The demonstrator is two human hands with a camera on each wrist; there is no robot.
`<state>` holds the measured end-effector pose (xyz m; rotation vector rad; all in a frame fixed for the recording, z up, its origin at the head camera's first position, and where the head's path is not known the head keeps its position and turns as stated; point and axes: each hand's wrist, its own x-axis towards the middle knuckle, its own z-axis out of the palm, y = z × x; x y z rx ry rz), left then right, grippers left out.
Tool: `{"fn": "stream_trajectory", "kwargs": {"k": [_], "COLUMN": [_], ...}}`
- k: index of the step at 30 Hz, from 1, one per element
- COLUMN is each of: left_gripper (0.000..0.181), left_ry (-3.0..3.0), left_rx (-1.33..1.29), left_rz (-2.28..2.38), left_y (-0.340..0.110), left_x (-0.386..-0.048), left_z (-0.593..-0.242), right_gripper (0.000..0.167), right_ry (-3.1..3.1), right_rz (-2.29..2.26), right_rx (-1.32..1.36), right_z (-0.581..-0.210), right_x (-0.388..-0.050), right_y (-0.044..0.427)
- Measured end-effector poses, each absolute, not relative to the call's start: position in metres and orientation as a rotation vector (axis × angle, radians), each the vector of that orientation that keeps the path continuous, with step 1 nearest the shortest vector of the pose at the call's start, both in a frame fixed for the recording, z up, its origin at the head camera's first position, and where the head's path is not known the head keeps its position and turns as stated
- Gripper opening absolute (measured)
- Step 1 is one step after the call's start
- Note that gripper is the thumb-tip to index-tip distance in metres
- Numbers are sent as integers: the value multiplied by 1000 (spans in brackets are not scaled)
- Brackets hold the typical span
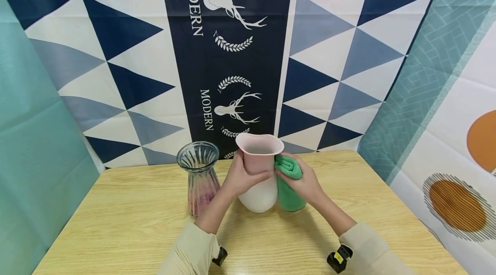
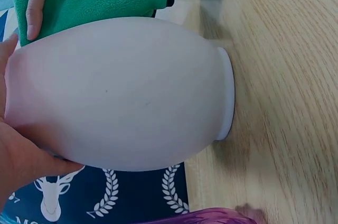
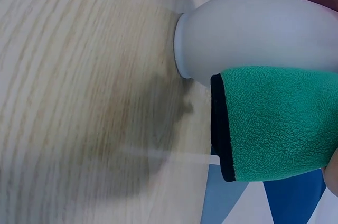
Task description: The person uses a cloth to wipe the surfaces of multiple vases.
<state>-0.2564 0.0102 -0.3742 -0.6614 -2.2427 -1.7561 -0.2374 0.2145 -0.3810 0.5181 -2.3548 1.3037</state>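
Observation:
A vase (image 1: pixel 258 195), pink at its wavy-rimmed neck and white below, stands upright between my hands. My left hand (image 1: pixel 241 177) grips its neck from the left, with the thumb across the front. On the other side, my right hand (image 1: pixel 307 181) holds a folded green cloth (image 1: pixel 291 197) beside the vase's neck. The cloth has a dark edge and hangs down along the white body, as the right wrist view shows. In the left wrist view the vase's smooth body (image 2: pixel 132 97) fills the middle; whether its base touches the table I cannot tell.
A ribbed glass vase (image 1: pixel 199 180), blue-grey above and pink-purple below, stands just left of my left forearm. The wooden table (image 1: pixel 128 219) runs back to a patterned wall covering (image 1: pixel 232 64). Wall sheets also border the left and right sides.

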Motion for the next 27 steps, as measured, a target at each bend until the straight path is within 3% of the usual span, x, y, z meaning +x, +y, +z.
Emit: {"fn": "stream_trajectory", "kwargs": {"k": [9, 27], "left_gripper": [94, 93], "left_ry": [-2278, -2269], "left_rx": [-521, -493], "left_rz": [-1572, -1548], "left_y": [13, 15], "left_x": [-254, -247], "left_z": [-376, -373], "right_gripper": [47, 44], "right_ry": [-2356, -2430], "right_rz": [1305, 1282], "right_rx": [560, 442], "right_z": [-396, -427], "right_x": [-236, -225], "right_y": [218, 225]}}
